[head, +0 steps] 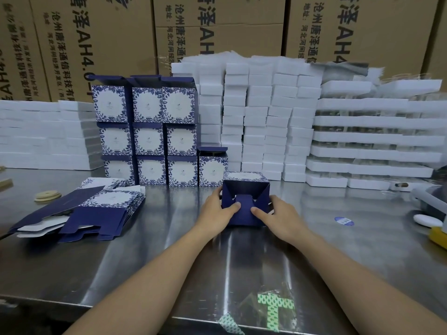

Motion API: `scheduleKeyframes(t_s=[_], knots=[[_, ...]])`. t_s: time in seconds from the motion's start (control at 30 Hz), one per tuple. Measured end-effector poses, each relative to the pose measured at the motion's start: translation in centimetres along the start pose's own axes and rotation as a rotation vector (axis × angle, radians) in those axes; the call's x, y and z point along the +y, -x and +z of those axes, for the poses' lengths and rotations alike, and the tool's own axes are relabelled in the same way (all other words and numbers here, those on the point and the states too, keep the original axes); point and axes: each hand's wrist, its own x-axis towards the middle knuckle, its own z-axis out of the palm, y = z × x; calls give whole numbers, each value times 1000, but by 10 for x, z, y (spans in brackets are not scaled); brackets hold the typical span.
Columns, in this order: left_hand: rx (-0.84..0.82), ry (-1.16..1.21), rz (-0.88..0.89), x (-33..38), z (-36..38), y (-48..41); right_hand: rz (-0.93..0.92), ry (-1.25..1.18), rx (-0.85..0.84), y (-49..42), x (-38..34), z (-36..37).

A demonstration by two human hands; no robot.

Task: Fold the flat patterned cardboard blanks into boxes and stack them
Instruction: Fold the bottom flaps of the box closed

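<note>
A half-folded blue box [245, 189] lies on its side at the middle of the steel table [169, 250], its dark bottom flaps facing me. My left hand [216, 209] grips its left side with the thumb pressing the centre flap. My right hand [278, 215] holds the right side, thumb on the same flap. A fanned pile of flat patterned blanks [96, 211] lies to the left. Behind stands a stack of folded blue-and-white boxes [147, 131], three high, with one more box [212, 169] at its right end.
White foam blocks [261, 117] are stacked along the back, and brown printed cartons [217, 25] rise behind them. Round wooden discs [47, 196] lie at far left. A blue sticker [344, 221] and a white oval object [427, 220] sit at right. Green patterned tape [275, 308] marks the table's near edge.
</note>
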Motion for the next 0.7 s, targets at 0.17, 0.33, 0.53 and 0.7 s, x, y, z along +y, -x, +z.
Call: scheduleKeyframes(t_s=[0.17,0.33,0.53,0.7], knots=[[20,-46,6,4,-1,2,-5,-3,19,2,-3,-1],[1,-16,-52,6,-1,4,5,-24,15,7,-6,-4],[14,393,-204,24,-4,6,194,-411,-21,11,-25,-15],[94,650,-193,23,-13,-2,222,-597,-44,12,-40,-19]])
